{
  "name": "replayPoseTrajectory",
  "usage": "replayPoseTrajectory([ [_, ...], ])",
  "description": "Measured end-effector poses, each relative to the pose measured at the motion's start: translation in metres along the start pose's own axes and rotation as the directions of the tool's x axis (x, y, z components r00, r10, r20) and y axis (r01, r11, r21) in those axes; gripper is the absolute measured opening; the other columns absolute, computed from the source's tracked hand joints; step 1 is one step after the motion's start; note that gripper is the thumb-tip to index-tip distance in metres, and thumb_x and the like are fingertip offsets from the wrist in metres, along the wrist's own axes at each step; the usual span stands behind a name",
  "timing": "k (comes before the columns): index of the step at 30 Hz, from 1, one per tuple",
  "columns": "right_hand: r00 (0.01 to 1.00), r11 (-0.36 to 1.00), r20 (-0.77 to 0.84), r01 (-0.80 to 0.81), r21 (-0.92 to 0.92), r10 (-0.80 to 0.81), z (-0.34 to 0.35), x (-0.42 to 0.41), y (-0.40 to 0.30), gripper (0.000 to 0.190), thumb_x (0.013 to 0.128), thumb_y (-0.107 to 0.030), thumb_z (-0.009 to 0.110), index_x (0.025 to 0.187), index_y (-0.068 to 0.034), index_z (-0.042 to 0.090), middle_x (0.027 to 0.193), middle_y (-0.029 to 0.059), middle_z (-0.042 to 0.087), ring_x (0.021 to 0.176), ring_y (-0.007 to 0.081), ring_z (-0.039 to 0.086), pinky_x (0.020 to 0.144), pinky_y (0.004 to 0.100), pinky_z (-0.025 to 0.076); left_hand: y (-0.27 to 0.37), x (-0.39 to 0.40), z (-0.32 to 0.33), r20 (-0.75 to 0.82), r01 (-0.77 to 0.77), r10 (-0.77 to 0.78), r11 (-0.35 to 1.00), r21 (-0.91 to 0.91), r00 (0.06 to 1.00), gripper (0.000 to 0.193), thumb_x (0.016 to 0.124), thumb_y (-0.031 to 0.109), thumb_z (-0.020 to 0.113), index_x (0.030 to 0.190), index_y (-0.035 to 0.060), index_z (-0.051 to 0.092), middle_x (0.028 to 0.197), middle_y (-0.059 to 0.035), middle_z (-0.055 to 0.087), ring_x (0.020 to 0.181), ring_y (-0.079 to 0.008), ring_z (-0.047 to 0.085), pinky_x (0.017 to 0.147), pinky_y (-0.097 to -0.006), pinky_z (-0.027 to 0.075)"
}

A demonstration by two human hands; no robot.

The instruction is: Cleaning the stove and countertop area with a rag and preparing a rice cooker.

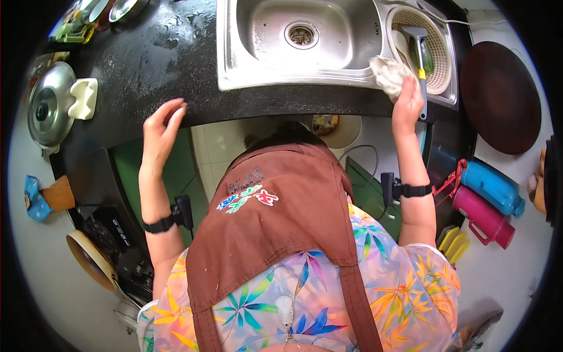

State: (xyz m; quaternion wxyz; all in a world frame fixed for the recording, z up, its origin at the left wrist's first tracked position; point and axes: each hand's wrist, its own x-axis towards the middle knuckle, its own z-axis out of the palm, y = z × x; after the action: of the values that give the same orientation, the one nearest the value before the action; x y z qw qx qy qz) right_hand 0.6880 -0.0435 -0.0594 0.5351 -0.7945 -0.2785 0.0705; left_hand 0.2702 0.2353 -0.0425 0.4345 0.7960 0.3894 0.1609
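Note:
My right hand (408,105) grips a crumpled off-white cloth (388,75) over the front right corner of the stainless steel sink (228,75). Beside that hand, a scraper with a grey and yellow handle (422,88) lies across the beige colander (442,81) in the small side basin. A green vegetable (426,57) is partly visible under the scraper. My left hand (162,123) holds nothing and hovers by the front edge of the black countertop (127,88), thumb and fingers slightly apart. Wet patches and small specks cover the counter left of the sink.
On the left are a metal pot lid (50,105), a cream holder (83,99) and a frying pan (90,259). To the right are a dark round board (501,97), blue bottle (492,187) and magenta flask (481,215). A bin (349,132) stands below the counter.

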Motion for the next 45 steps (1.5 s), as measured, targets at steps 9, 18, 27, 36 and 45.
replayPoseTrajectory([
  [9,0.785,0.755,0.499,0.564,-0.335,-0.366,0.019,-0.05,0.03,0.056,0.09,-0.014,0.058,0.139,0.004,0.04,0.145,0.0229,0.039,0.137,0.0384,0.034,0.115,0.0468,0.023,-0.038,-0.04,-0.022,-0.156,0.167,-0.217,0.946,-0.279,0.964,0.019,0.096,0.006,0.057,0.11,-0.0036,0.065,0.098,-0.0105,0.07,0.087,-0.0145,0.066,0.081,-0.0256,0.051],
  [18,0.381,0.625,0.759,0.78,0.044,-0.529,0.167,-0.058,-0.039,0.063,0.088,-0.038,0.062,0.136,-0.001,0.045,0.144,0.0185,0.041,0.138,0.0331,0.033,0.115,0.0447,0.025,-0.02,-0.032,-0.007,-0.11,0.137,-0.168,0.958,-0.25,0.98,0.022,0.096,0.007,0.056,0.113,-0.0041,0.063,0.101,-0.0116,0.069,0.091,-0.016,0.066,0.085,-0.0266,0.051],
  [27,0.531,0.739,0.709,0.673,-0.02,-0.464,0.12,-0.028,-0.008,0.047,0.084,-0.024,0.067,0.127,-0.008,0.054,0.128,0.013,0.056,0.123,0.0319,0.048,0.106,0.0432,0.037,-0.038,-0.068,-0.033,-0.128,0.234,-0.261,0.953,-0.191,0.957,0.02,0.095,0.005,0.058,0.111,-0.0039,0.064,0.099,-0.0099,0.07,0.089,-0.0137,0.065,0.084,-0.0256,0.051],
  [36,0.737,0.675,0.568,0.631,-0.384,-0.366,0.012,-0.021,0.031,0.051,0.084,-0.021,0.065,0.132,-0.009,0.051,0.133,0.0132,0.052,0.128,0.0323,0.044,0.11,0.0457,0.032,-0.05,-0.057,-0.024,-0.204,0.182,-0.241,0.945,-0.271,0.949,0.024,0.095,0.005,0.057,0.117,-0.0032,0.061,0.108,-0.0113,0.068,0.097,-0.0155,0.064,0.089,-0.0266,0.05],
  [45,0.578,0.703,0.714,0.691,-0.17,-0.395,0.061,-0.062,-0.004,0.069,0.079,-0.023,0.07,0.139,-0.004,0.043,0.145,0.0174,0.04,0.139,0.0366,0.03,0.116,0.0494,0.02,-0.043,-0.018,-0.009,-0.335,-0.016,0.078,0.983,0.183,0.939,0.05,0.093,0.014,0.062,0.138,0.0003,0.045,0.141,-0.0147,0.047,0.132,-0.0255,0.043,0.111,-0.0365,0.03],
])
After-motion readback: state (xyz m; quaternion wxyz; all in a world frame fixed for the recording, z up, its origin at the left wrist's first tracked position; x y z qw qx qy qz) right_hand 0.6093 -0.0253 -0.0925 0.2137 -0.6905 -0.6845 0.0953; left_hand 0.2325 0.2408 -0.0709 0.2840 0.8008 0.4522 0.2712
